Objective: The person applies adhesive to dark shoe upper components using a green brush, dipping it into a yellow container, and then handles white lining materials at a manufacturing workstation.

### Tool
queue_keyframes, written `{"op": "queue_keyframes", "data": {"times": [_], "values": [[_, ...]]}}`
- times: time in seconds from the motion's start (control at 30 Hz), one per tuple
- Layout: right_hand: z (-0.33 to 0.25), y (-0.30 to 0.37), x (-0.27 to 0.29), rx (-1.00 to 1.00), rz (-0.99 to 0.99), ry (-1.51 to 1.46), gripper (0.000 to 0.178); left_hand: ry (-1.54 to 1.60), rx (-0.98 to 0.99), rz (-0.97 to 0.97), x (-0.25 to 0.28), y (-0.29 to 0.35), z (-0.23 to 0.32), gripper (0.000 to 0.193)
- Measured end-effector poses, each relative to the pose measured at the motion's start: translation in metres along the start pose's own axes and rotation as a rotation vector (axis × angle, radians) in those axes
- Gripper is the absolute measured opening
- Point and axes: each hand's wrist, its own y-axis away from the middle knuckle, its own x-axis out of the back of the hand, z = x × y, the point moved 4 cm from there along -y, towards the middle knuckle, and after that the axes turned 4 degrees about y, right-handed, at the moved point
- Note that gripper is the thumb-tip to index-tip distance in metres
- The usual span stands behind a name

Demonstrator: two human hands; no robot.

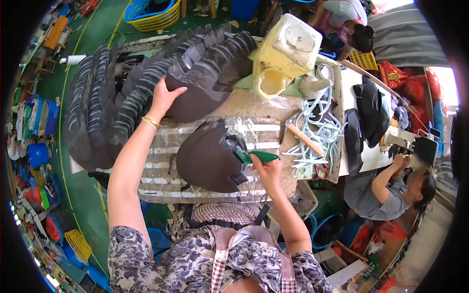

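Observation:
My right hand grips a flat green plastic tool, whose tip meets the notched edge of a dark brown curved piece lying on the striped work board. That edge looks wet or shiny. Farther up and to the left, my left hand grasps the edge of another dark brown piece with a jagged far rim, its thumb on top and the other fingers partly hidden. This second piece lies against overlapping rows of similar dark pieces with greyish edges.
A yellow container crusted with residue stands beyond the board. Tangled pale blue strips and a wooden-handled hammer lie at the right. One co-worker sits at a sewing machine; another person bends at the far right.

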Motion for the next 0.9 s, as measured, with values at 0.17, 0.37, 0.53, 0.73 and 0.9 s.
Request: {"op": "queue_keyframes", "data": {"times": [0.17, 0.37, 0.53, 0.73, 0.9], "values": [[0.0, -0.089, 0.056, 0.075, 0.306, 0.142, 0.016, -0.512, -0.015, 0.162, -0.018, -0.012, 0.028, 0.057], [0.009, -0.175, 0.045, 0.309, 0.33, 0.344, 0.018, -0.552, -0.172, 0.294, -0.036, -0.01, 0.033, 0.049], [0.006, -0.193, 0.035, 0.113, -0.021, 0.427, 0.029, -0.345, -0.298, 0.258, -0.03, -0.01, 0.048, 0.047], [0.025, -0.179, 0.041, 0.116, 0.38, 0.157, 0.025, -0.45, -0.456, 0.229, -0.038, 0.015, 0.092, 0.062], [0.031, -0.154, 0.032, -0.286, -0.053, -0.72, 0.021, -0.458, -0.3, -0.201, -0.053, 0.146, 0.112, 0.075]]}}
